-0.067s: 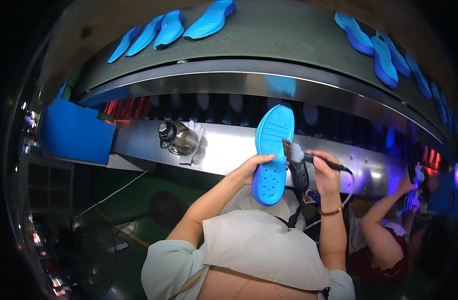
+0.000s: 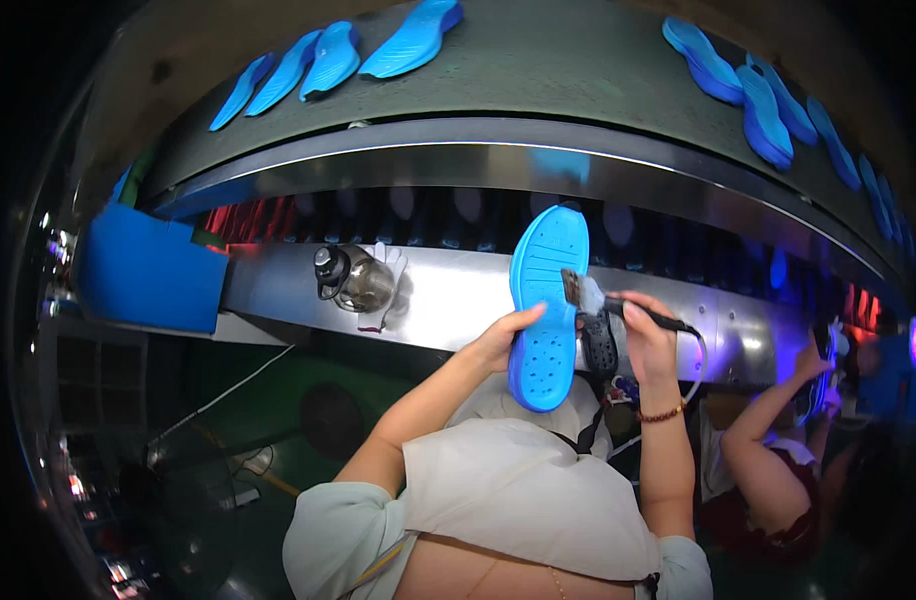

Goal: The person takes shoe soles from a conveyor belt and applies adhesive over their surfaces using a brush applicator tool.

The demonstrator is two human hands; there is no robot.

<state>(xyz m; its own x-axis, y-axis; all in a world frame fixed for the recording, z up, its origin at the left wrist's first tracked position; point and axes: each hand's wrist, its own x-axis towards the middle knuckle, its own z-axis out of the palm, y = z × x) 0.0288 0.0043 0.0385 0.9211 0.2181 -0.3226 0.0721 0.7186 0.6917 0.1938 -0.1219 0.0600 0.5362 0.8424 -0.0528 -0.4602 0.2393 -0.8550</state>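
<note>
A bright blue shoe sole stands nearly upright before me, its grooved and hole-dotted face showing. My left hand grips its left edge, thumb lying on the face. In my right hand is a brush with a black handle, fingers closed around it. The brown bristles lie at the right edge of the sole, about its middle; whether they touch it is hard to tell. A pale hose runs from the handle's end. Just below the brush, a dark, hole-dotted piece shows beside the sole.
Several blue soles lie on the wide dark belt behind a metal rail. On the metal shelf stands a clear bottle beside a pale glove. A blue bin is at left. At right, another person's arm works.
The brush has moved slightly up along the sole. Soles on the belt appear a little farther left, partly with a small shift of the view. Both hands keep their holds.
</note>
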